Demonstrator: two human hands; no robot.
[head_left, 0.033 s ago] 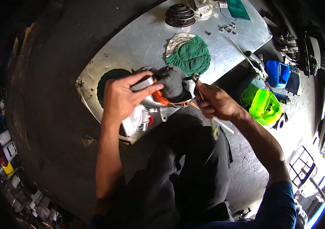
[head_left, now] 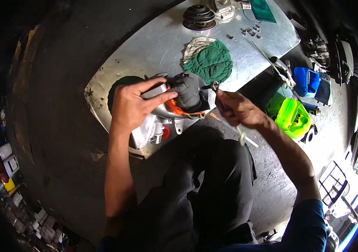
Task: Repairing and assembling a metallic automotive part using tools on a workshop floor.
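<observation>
The wrench [head_left: 215, 87] could be slipping if its ring end is seating badly; the grey assembly [head_left: 187, 93] could be rocking if L hand [head_left: 133, 106] is loosening. R hand [head_left: 241, 110] is gripping wrench mid-shaft, L pinching assembly's L side, assembly sitting betw. the 2 at near edge of metal table [head_left: 153, 54]

I've got charcoal trousers [head_left: 225, 180] on my remote feed, pretty creased tbh. Right of the trousers, a navy sleeve [head_left: 307, 227] stops around the elbow. Left of them I only get a scrap of dark blue cloth [head_left: 107, 244]. Left hand [head_left: 132, 107] and right hand [head_left: 246, 111] are both bare, forearms [head_left: 120, 180] too.
</observation>
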